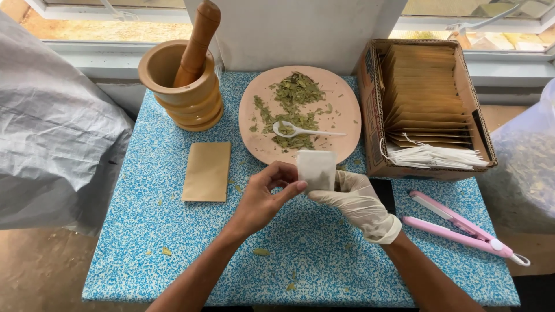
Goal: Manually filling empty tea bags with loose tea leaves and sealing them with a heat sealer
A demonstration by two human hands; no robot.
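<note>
A small white filter bag [316,169] is held upright above the near middle of the blue speckled desk [173,254], pinched between both hands: the bare left hand [263,199] has its grip closed on the bag's left edge with thumb and forefinger, and the gloved right hand [358,202] has its grip closed on the right edge and lower corner. The bag's mouth appears to be worked apart at the top, so the step in hand is judged to be the opening of an empty bag ahead of filling; whether the mouth is already open cannot be told. A few leaf crumbs are scattered over the desk around the hands. To the left, a flat tan envelope [206,171] lies on the desk, and to the right a pink heat sealer [462,228] rests near the edge. Just beyond the bag, a round pink plate [341,92] carries crushed dried green leaves [295,98] and a white plastic spoon [303,130]. The next move is judged to call for one hand to be freed for the spoon while the bag is kept open with the other. Farther back, a wooden mortar [188,92] with its pestle [198,40] stands at the left, and a cardboard box [370,104] of tan envelopes and white bags at the right.
</note>
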